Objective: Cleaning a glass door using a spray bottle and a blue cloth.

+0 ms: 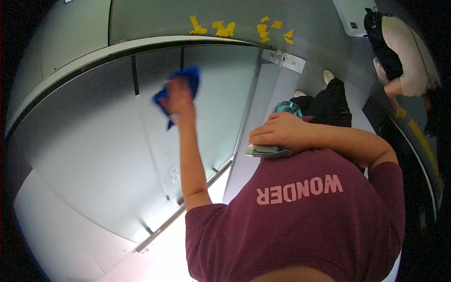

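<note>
My left hand [179, 97], blurred, is stretched out over a blue cloth [192, 79], spread against a frosted glass panel [211, 102]. The cloth bunches around my fingers and hangs below the wrist. In front of my chest my right hand [283, 128] grips a spray bottle. The bottle's grey spray head [269, 151] with its pale nozzle points left. Beyond my knuckles shows the clear teal bottle body [288, 108]; my palm hides the middle of the bottle.
Several yellow tape scraps [223, 29] stick to the grey surface beyond the panel. A metal fitting [293, 63] sits at the panel's corner, and a metal rail [183, 204] runs along its near edge. Another person [405, 56] bends over at right, near a white case [352, 17].
</note>
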Demonstrator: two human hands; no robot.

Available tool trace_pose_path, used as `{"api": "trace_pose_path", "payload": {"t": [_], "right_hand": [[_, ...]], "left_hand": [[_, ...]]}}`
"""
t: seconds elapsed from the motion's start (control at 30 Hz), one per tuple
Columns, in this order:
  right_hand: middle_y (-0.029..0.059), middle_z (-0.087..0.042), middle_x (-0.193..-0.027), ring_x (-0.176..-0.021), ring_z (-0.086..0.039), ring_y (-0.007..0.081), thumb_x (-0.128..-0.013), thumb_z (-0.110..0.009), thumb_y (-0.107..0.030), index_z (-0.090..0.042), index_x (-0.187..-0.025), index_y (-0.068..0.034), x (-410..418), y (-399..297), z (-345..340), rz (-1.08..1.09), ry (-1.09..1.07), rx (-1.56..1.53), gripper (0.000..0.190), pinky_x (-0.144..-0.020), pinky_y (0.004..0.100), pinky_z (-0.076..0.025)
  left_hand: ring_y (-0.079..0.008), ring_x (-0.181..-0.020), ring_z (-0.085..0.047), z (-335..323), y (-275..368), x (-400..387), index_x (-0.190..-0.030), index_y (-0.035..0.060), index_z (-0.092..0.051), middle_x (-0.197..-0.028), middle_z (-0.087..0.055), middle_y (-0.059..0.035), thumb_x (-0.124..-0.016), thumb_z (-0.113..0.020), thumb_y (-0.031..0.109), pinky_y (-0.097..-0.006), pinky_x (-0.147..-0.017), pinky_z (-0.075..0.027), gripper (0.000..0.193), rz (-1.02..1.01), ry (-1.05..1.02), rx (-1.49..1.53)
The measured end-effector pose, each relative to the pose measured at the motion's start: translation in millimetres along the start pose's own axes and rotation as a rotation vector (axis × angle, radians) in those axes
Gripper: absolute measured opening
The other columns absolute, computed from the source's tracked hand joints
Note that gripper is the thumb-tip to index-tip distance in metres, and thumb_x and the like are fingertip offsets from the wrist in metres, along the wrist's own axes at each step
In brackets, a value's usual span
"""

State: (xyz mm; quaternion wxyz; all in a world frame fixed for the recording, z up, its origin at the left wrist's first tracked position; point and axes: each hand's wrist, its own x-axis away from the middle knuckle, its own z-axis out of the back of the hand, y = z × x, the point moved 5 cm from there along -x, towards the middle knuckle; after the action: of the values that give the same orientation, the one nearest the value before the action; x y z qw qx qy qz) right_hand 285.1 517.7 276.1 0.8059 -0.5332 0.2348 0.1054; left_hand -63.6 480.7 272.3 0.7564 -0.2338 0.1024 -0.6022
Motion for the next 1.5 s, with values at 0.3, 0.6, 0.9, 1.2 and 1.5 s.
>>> {"api": "trace_pose_path", "payload": {"t": [0.3, 0.6, 0.9, 1.2, 1.5], "right_hand": [[0.0036, -0.056, -0.132, -0.107, -0.060, 0.0227, -0.079, -0.060, -0.016, -0.052, -0.126, -0.017, 2, -2, -6, -0.006, -0.090, 0.023, 0.047, -0.084, 0.0414, -0.046], [0.0027, -0.055, -0.133, -0.104, -0.062, 0.0223, -0.079, -0.061, -0.016, -0.052, -0.127, -0.018, 3, -16, -7, 0.043, -0.097, 0.063, 0.048, -0.083, 0.0400, -0.045], [0.0037, -0.056, -0.131, -0.108, -0.060, 0.0232, -0.082, -0.059, -0.016, -0.052, -0.127, -0.017, 3, -16, -2, 0.005, -0.061, 0.057, 0.046, -0.089, 0.0419, -0.044], [0.0042, -0.055, -0.132, -0.108, -0.060, 0.0242, -0.081, -0.059, -0.013, -0.051, -0.128, -0.017, 0, -16, 4, -0.031, -0.139, 0.080, 0.048, -0.091, 0.0414, -0.044], [0.0020, -0.056, -0.131, -0.105, -0.060, 0.0213, -0.077, -0.061, -0.010, -0.053, -0.126, -0.018, -5, -9, 6, -0.007, -0.152, 0.095, 0.050, -0.090, 0.0402, -0.043]], "left_hand": [[-0.0337, -0.145, -0.015, 164, -28, -4, -0.149, 0.0229, -0.032, -0.159, -0.016, -0.0040, -0.083, -0.060, 0.045, -0.0677, -0.108, -0.012, 0.074, 0.695, 0.436, -0.526], [-0.0242, -0.134, -0.039, 12, 26, 30, -0.124, 0.0073, -0.056, -0.139, -0.049, -0.0108, -0.088, -0.047, 0.010, -0.0515, -0.110, -0.026, 0.037, -0.174, 0.107, -0.035], [-0.0381, -0.140, -0.028, 297, -123, 75, -0.139, 0.0146, -0.048, -0.150, -0.034, -0.0127, -0.085, -0.059, 0.036, -0.0729, -0.104, -0.009, 0.059, 0.852, 1.151, -0.407], [-0.0231, -0.136, -0.035, 149, 5, -39, -0.138, 0.0185, -0.046, -0.143, -0.044, -0.0019, -0.079, -0.063, 0.041, -0.0608, -0.108, -0.021, 0.066, 0.170, 0.435, -0.497], [-0.0260, -0.139, -0.030, 130, -22, -1, -0.135, 0.0199, -0.048, -0.147, -0.038, -0.0053, -0.083, -0.059, 0.034, -0.0570, -0.105, -0.027, 0.055, 0.043, 0.067, -0.489]]}}
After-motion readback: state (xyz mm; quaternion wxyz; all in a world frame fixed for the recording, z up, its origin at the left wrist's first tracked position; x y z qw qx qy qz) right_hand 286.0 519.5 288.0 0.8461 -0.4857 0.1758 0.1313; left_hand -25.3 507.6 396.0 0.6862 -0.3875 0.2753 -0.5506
